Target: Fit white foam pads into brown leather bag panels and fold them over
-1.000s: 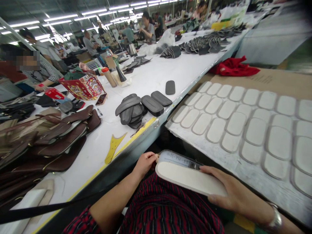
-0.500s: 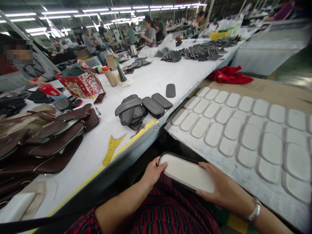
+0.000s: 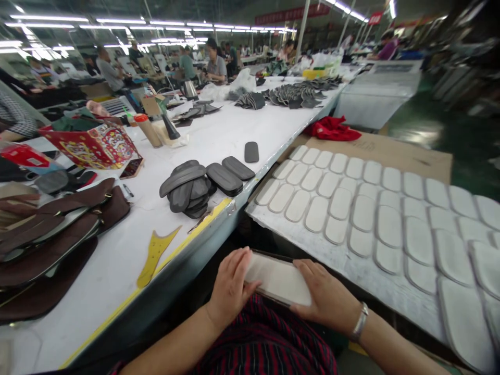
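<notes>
A long white panel with rounded ends and a dark rim (image 3: 278, 277) is held level over my lap. My left hand (image 3: 233, 281) grips its left end, fingers over the top and thumb along the near edge. Around the right end wraps my right hand (image 3: 326, 297), thumb and fingers on opposite long edges. The panel's underside is hidden. Rows of similar white rounded pieces (image 3: 361, 212) lie on the board to the right. On the white table, a pile of dark grey oval pieces (image 3: 183, 188) sits beside a smaller stack (image 3: 224, 178).
A yellow template (image 3: 156, 255) lies by the table edge (image 3: 117, 312). Brown leather pieces (image 3: 58, 234), a red patterned box (image 3: 94, 143) and a bottle (image 3: 148, 130) stand or lie at left. Red cloth (image 3: 334, 128) rests on cardboard. Several people work farther back.
The view has turned right. My left hand has moved its fingers from the panel's end onto its top face. My right hand still holds the other end.
</notes>
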Demonstrator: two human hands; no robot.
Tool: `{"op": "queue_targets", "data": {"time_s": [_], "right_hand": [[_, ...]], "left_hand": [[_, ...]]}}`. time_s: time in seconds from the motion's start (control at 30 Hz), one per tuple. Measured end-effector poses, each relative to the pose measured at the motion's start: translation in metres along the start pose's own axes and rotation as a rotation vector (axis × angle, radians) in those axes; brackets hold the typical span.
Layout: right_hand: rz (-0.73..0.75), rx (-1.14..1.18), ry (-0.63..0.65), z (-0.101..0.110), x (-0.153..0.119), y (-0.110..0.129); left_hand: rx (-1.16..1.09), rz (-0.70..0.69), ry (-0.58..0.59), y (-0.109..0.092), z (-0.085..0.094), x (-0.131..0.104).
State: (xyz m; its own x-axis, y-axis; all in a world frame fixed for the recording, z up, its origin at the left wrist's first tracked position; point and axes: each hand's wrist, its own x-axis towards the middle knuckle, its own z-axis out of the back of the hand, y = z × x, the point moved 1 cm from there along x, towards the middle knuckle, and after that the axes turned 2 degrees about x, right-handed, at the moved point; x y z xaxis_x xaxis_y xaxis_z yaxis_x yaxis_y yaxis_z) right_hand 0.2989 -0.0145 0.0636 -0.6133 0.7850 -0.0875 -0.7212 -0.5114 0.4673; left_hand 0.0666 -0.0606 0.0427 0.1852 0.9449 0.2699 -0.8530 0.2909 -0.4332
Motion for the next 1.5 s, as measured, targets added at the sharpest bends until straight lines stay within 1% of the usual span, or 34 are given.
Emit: {"op": "queue_targets", "data": {"time_s": [0.03,0.07,0.1,0.13,0.17,0.23,0.27,0.3,0.33,0.37,0.43,0.5,0.53,0.57,0.63,0.73,0.77,0.87,1.0,1.1,1.23,1.37,1.5], "right_hand": [[-0.007,0.011,0.003,0.001,0.001,0.001],[-0.018,0.028,0.003,0.003,0.002,0.001],[-0.033,0.056,0.009,0.006,0.002,0.001],[-0.054,0.11,0.028,0.009,0.002,0.0],[-0.08,0.201,0.054,0.013,0.0,-0.002],[-0.139,0.469,0.072,0.024,-0.008,-0.007],[-0.174,0.628,0.048,0.029,-0.014,-0.01],[-0.221,0.787,-0.004,0.033,-0.022,-0.013],[-0.278,0.932,-0.087,0.037,-0.031,-0.017],[-0.336,1.053,-0.191,0.039,-0.04,-0.021],[-0.441,1.219,-0.416,0.038,-0.058,-0.028],[-0.53,1.271,-0.591,0.031,-0.072,-0.035],[-0.57,1.265,-0.632,0.026,-0.076,-0.037],[-0.61,1.247,-0.639,0.019,-0.079,-0.039],[-0.667,1.179,-0.577,0.004,-0.079,-0.041],[-0.726,1.062,-0.421,-0.017,-0.072,-0.045],[-0.757,1.057,-0.373,-0.024,-0.069,-0.047],[-0.839,1.186,-0.26,-0.039,-0.062,-0.055],[-0.814,1.402,-0.163,-0.051,-0.061,-0.06],[-0.734,1.609,-0.134,-0.061,-0.062,-0.058],[-0.603,1.945,-0.156,-0.076,-0.06,-0.059],[-0.504,2.037,-0.14,-0.084,-0.058,-0.06],[-0.502,1.983,-0.139,-0.088,-0.054,-0.062]], "left_hand": [[0.007,-0.147,0.093,-0.009,-0.002,0.002],[0.009,-0.263,0.203,-0.017,-0.004,0.004],[0.019,-0.336,0.31,-0.025,-0.007,0.006],[0.044,-0.368,0.398,-0.032,-0.01,0.008],[0.082,-0.367,0.458,-0.038,-0.013,0.01],[0.168,-0.346,0.506,-0.047,-0.019,0.012],[0.21,-0.351,0.514,-0.051,-0.021,0.012],[0.255,-0.359,0.514,-0.054,-0.024,0.012],[0.303,-0.369,0.511,-0.058,-0.026,0.012],[0.35,-0.376,0.506,-0.061,-0.028,0.011],[0.427,-0.389,0.505,-0.068,-0.032,0.01],[0.463,-0.409,0.507,-0.071,-0.035,0.009],[0.471,-0.42,0.503,-0.072,-0.035,0.009],[0.476,-0.431,0.498,-0.072,-0.035,0.008],[0.48,-0.448,0.48,-0.07,-0.033,0.007],[0.485,-0.45,0.47,-0.07,-0.031,0.008],[0.486,-0.445,0.474,-0.071,-0.03,0.01],[0.48,-0.411,0.503,-0.078,-0.031,0.017],[0.478,-0.355,0.543,-0.088,-0.032,0.024],[0.482,-0.351,0.543,-0.089,-0.032,0.024],[0.49,-0.343,0.535,-0.087,-0.032,0.022],[0.487,-0.335,0.533,-0.087,-0.034,0.021],[0.481,-0.33,0.531,-0.086,-0.035,0.02]]}}
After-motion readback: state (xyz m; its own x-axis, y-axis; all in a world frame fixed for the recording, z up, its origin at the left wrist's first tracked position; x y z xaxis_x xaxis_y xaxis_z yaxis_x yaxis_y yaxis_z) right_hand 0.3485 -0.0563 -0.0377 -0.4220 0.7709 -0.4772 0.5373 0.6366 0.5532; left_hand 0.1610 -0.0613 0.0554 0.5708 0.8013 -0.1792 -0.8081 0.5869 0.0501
